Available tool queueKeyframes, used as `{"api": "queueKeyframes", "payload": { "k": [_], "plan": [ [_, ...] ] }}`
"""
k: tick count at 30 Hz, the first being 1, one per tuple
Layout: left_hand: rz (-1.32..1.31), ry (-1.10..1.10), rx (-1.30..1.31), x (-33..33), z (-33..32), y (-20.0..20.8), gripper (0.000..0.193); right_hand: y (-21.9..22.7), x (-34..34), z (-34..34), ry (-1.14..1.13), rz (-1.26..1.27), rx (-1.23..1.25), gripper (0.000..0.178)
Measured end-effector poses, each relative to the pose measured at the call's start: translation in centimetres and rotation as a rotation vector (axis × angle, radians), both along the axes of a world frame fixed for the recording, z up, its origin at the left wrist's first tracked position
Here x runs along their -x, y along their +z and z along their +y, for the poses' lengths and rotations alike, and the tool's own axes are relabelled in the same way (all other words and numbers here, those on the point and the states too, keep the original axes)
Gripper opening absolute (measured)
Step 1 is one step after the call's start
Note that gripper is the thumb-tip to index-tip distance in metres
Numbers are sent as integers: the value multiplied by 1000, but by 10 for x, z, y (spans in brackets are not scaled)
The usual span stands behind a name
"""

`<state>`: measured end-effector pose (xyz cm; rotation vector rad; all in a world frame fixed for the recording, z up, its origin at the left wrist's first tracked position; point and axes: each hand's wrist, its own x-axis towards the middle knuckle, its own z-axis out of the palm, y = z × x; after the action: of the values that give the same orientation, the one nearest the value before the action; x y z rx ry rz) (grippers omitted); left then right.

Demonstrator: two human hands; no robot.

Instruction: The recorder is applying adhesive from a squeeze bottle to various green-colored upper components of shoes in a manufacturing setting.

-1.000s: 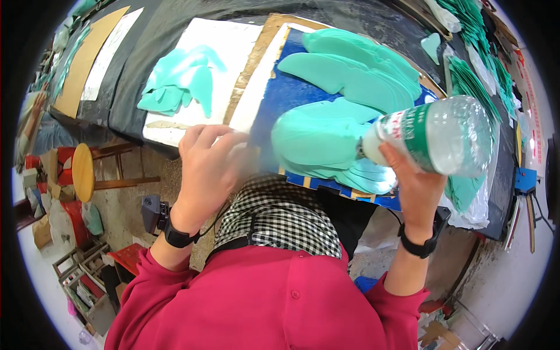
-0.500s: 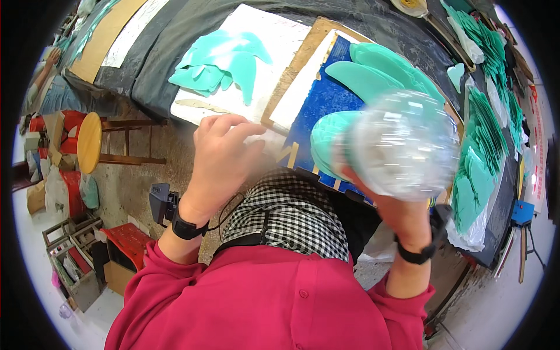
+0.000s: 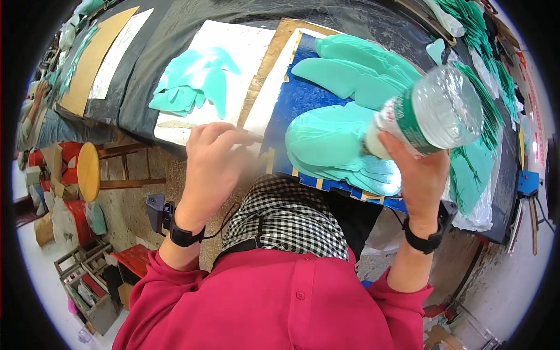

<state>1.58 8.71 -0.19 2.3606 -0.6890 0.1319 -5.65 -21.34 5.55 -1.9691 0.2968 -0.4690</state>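
Observation:
My right hand grips a clear plastic water bottle with a green label, tilted with its base pointing up and away and its neck near the camera. My left hand is raised near my face, fingers curled together; whether it holds something small I cannot tell. Both wrists wear black bands. Below the hands lies a blue board covered with teal leaf-shaped cutouts. I wear a red top and a black-and-white checked scarf.
A white sheet with more teal cutouts lies on the dark-covered table. Stacks of teal pieces line the right side. A round wooden stool and crates stand on the floor at left. Another person sits at far left.
The bottle has swung from pointing straight at the camera to tilting up to the right. My left hand stays raised near my face.

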Motion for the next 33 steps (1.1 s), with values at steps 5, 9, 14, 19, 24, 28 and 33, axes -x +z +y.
{"api": "queueKeyframes", "payload": {
  "k": [5, 9, 14, 19, 24, 28, 33],
  "plan": [
    [63, -55, 38, -15, -9, -3, 23, -16, 14, 35, 198, -225, 455, 41],
    [77, -57, 122, -24, -23, 6, 28, -21, 5, 44, 203, -210, 187, 48],
    [46, -57, -74, -40, -26, 14, 28, -13, 8, -68, -172, -17, -71, 38],
    [8, -117, -116, -62, -50, 27, 27, -17, 1, -89, -247, -31, 26, 42],
    [-43, -172, -141, -100, -71, 24, 28, -23, -26, -7, -28, 31, 86, 46],
    [-307, -426, -184, -118, -87, 36, 27, -18, -25, 64, 152, -241, 335, 46],
    [-41, -198, -234, -135, -99, 31, 28, -11, -13, 45, 206, -211, 279, 45]
  ]
}}
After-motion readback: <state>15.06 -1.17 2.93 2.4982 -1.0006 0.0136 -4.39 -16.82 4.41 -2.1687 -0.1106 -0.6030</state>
